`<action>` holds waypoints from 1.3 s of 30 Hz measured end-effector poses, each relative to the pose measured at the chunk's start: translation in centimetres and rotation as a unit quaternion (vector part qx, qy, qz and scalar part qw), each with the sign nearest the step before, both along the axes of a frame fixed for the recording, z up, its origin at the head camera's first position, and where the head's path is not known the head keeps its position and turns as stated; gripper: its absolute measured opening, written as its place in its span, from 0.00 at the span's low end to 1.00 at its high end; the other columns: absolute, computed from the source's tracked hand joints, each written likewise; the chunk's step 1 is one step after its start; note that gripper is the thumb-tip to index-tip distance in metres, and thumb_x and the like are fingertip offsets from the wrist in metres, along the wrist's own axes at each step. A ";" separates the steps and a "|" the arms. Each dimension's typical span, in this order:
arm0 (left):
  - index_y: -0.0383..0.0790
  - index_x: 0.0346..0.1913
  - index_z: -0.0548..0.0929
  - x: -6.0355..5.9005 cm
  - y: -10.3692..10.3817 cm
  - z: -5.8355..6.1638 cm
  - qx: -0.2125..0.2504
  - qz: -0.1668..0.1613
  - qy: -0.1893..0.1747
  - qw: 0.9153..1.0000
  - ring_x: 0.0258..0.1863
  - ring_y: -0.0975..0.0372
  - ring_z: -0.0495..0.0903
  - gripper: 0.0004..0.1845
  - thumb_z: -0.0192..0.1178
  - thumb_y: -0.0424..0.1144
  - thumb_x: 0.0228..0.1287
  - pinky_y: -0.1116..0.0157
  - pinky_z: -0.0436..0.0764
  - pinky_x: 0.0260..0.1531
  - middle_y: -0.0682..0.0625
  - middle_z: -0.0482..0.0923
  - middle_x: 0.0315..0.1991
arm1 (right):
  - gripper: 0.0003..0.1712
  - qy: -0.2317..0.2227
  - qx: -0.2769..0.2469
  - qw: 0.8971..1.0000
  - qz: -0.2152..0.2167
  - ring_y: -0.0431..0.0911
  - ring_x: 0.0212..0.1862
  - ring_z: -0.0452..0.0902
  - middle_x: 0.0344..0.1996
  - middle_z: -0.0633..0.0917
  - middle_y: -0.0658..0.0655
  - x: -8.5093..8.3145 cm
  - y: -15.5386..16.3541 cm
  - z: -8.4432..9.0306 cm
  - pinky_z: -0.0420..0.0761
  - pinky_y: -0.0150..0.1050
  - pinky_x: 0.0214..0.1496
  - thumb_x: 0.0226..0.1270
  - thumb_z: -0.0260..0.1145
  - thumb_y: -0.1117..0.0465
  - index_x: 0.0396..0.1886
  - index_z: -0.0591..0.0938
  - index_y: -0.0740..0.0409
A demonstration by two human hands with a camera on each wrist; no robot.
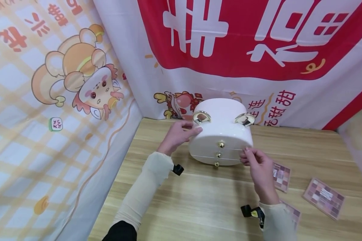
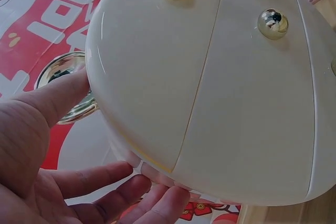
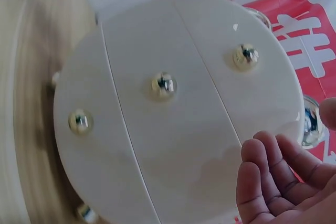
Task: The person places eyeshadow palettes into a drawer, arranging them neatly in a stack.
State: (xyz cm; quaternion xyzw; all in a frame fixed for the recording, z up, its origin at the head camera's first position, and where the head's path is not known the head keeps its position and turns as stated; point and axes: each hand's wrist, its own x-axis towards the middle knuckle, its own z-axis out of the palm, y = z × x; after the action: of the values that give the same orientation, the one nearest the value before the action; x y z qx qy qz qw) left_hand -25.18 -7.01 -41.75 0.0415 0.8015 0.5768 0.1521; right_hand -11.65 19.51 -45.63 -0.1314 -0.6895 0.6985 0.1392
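A white oval drawer box [image 1: 220,140] stands on the table against the back cloth. Its front carries three round gold knobs, with seams between the drawers; two gold rings rise from its top. My left hand [image 1: 181,134] is at the box's left side, thumb by the upper edge near a gold ring [image 2: 68,87], fingers extended along the side. At the right edge of the front is my right hand [image 1: 259,167]. Its fingers [image 3: 254,156] bend loosely before the seam below the top drawer, thumb apart; nothing is held. Whether these fingertips touch the box I cannot tell.
Right of the box lie checkered pink palettes, one flat [image 1: 324,197], another partly behind my right hand [image 1: 281,176], a third by the right sleeve [image 1: 292,214]. Printed cloth hangs behind [image 1: 244,72] and at the left [image 1: 63,147] of the wooden table [image 1: 199,204].
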 end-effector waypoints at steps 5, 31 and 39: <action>0.45 0.59 0.82 0.1 0.0 -0.1 -0.015 0.011 -0.004 1.000 0.48 0.57 0.81 0.38 0.76 0.63 0.48 0.59 0.85 0.42 0.53 0.80 0.50 | 0.17 0.004 -0.069 0.997 0.026 0.46 0.32 0.84 0.32 0.87 0.58 -0.3 -1.3 -0.1 0.86 0.37 0.40 0.76 0.62 0.62 0.47 0.79 0.77; 0.44 0.61 0.81 -0.1 0.1 -0.6 -0.004 0.012 0.008 1.000 0.46 0.56 0.82 0.40 0.77 0.62 0.47 0.55 0.85 0.45 0.51 0.82 0.49 | 0.15 -0.074 -0.302 0.942 0.125 0.45 0.31 0.86 0.31 0.89 0.57 -2.5 -4.8 -0.2 0.86 0.35 0.37 0.79 0.59 0.55 0.40 0.83 0.62; 0.44 0.60 0.82 0.0 0.1 -0.5 -0.011 0.015 0.011 1.000 0.47 0.57 0.83 0.40 0.77 0.62 0.47 0.55 0.85 0.45 0.51 0.81 0.50 | 0.14 -0.081 -0.312 0.940 0.115 0.45 0.30 0.86 0.30 0.88 0.57 -2.7 -5.2 -0.2 0.86 0.34 0.37 0.78 0.60 0.55 0.40 0.83 0.61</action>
State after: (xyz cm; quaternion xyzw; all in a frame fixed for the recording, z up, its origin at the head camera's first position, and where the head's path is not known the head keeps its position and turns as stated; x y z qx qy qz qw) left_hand -25.19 -6.92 -42.21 0.0342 0.8101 0.5695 0.1347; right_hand -14.37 14.28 -45.87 -0.1444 -0.4562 0.8769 -0.0461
